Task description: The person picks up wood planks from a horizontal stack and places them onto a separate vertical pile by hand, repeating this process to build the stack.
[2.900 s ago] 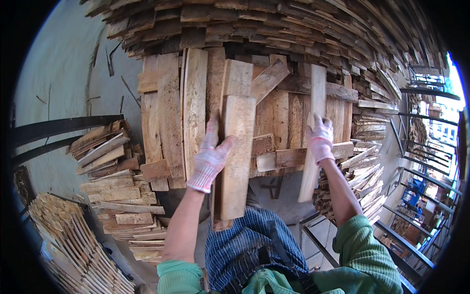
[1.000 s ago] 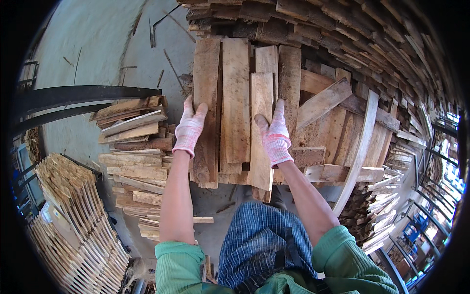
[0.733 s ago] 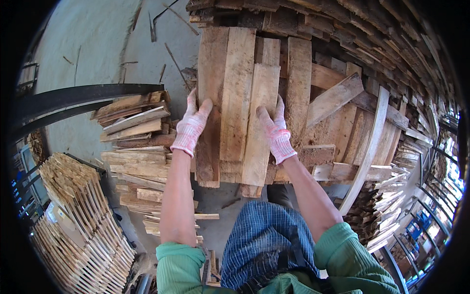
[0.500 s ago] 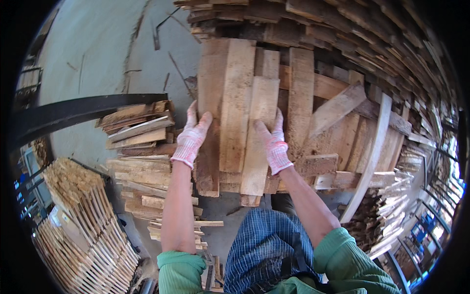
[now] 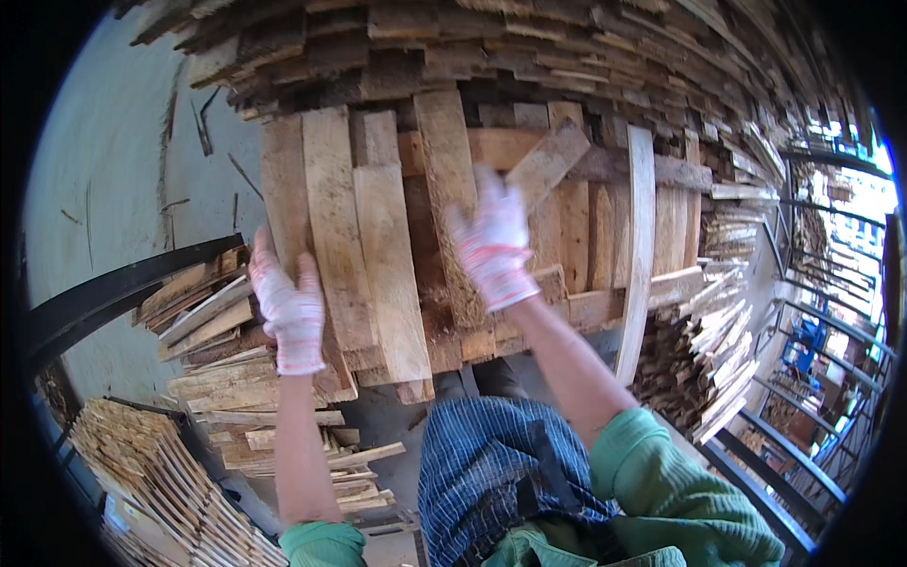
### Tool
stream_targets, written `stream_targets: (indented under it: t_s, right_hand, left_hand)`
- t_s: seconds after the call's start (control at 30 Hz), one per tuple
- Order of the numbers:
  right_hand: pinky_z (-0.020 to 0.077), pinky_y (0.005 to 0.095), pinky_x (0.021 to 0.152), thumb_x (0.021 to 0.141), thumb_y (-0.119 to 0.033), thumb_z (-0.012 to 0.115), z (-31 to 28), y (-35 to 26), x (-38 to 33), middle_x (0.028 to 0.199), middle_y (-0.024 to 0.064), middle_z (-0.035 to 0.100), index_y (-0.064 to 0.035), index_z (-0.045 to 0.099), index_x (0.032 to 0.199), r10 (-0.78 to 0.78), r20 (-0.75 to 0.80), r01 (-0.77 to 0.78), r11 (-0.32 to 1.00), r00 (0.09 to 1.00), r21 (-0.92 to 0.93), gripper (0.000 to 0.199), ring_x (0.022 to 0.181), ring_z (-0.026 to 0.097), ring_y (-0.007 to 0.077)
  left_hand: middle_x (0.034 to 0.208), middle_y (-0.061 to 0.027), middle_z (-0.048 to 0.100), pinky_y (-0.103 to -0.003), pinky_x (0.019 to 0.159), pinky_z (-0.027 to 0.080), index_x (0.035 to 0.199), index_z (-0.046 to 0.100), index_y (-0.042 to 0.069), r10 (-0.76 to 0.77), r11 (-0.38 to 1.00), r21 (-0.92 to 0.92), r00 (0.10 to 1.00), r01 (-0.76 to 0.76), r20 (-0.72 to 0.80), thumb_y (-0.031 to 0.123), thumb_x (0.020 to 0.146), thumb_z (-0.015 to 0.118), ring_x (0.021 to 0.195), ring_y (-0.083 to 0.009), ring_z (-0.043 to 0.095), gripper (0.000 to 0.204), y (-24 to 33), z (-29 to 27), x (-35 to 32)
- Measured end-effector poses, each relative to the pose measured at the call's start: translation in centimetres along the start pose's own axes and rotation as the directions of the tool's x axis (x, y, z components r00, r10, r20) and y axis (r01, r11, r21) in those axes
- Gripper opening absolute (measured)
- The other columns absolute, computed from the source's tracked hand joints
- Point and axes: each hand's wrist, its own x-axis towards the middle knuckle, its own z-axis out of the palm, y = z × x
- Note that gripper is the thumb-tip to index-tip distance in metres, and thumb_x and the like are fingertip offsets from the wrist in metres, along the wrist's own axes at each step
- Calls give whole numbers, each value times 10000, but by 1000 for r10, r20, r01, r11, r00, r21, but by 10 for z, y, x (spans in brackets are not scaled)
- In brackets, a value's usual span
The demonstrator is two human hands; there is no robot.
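Observation:
Both hands wear white knit gloves with pinkish-red patches. My left hand (image 5: 288, 312) is open, its fingers stretched along the outer edge of the leftmost board (image 5: 283, 175). A rough plank (image 5: 333, 203) and a shorter, paler plank (image 5: 389, 265) lie side by side to its right. My right hand (image 5: 493, 250), slightly blurred, is open with fingers spread over another upright-lying board (image 5: 442, 142). Whether it touches that board I cannot tell. A short board (image 5: 548, 163) lies slantwise just beyond its fingertips. All these rest across crosswise timbers (image 5: 595, 307).
A tall stack of boards (image 5: 472, 42) runs along the far side. A long pale strip (image 5: 639, 217) lies right of my right hand. A black metal bar (image 5: 132, 283) juts in at left, near stacked offcuts (image 5: 227, 387). More slats (image 5: 179, 482) stand lower left; metal frames (image 5: 794, 454) are at right.
The view has swung right, so the boards appear further left. My right hand has left the short pale plank and moved right to the separate board. My left hand stays beside the leftmost board.

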Motion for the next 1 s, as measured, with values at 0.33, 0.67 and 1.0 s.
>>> stream_targets:
  t_s: [0.33, 0.67, 1.0]
  right_hand:
    - [470, 361, 917, 975, -234, 612, 1, 98, 23, 1288, 235, 610, -34, 429, 1387, 498, 93, -494, 783, 862, 378, 493, 1134, 615, 271]
    - [499, 384, 831, 987, -224, 578, -72, 134, 7, 1146, 121, 597, -78, 429, 1367, 264, 13, -158, 534, 964, 831, 433, 974, 576, 227]
    - [420, 404, 1091, 1015, -216, 561, 59, 102, -47, 1451, 252, 485, -47, 306, 1540, 168, 163, -220, 893, 972, 393, 607, 1324, 509, 362]
  left_hand:
    - [1393, -299, 425, -521, 991, 460, 1577, 178, 173, -335, 904, 393, 849, 168, 408, 366, 755, 854, 1230, -447, 501, 1081, 162, 155, -66]
    - [1440, -296, 394, -497, 1012, 478, 1592, 174, 267, -401, 907, 329, 781, 265, 478, 341, 795, 819, 1280, -433, 497, 1028, 138, 143, -102]
    - [1466, -241, 466, -440, 1185, 300, 1473, 429, 6, -68, 998, 22, 997, 67, 24, 327, 1003, 594, 1373, -369, 421, 593, 50, -2, -75]
